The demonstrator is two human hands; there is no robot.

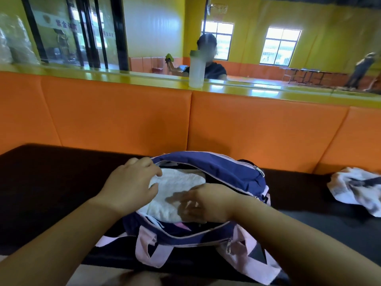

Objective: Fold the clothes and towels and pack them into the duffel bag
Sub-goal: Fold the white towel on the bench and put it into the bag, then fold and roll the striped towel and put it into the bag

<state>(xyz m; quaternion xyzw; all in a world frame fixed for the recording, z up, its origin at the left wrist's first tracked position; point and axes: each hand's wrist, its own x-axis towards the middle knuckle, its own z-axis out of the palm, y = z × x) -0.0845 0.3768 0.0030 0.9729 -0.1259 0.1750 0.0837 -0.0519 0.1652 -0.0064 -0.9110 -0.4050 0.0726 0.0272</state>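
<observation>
A navy duffel bag [231, 172] with pink straps lies unzipped on the dark bench in front of me. A folded white towel [177, 188] sits in its opening. My left hand [132, 184] rests on the towel's left end, fingers spread at the bag's rim. My right hand [204, 205] is blurred, pressing on the towel's right side inside the opening. A crumpled white and dark garment [356, 189] lies on the bench at the far right, apart from both hands.
The dark bench [51, 182] is backed by an orange padded wall [123, 120]. On the yellow ledge above stands a translucent bottle [196, 69]. Beyond it a seated person [212, 60] and tables fill the far room.
</observation>
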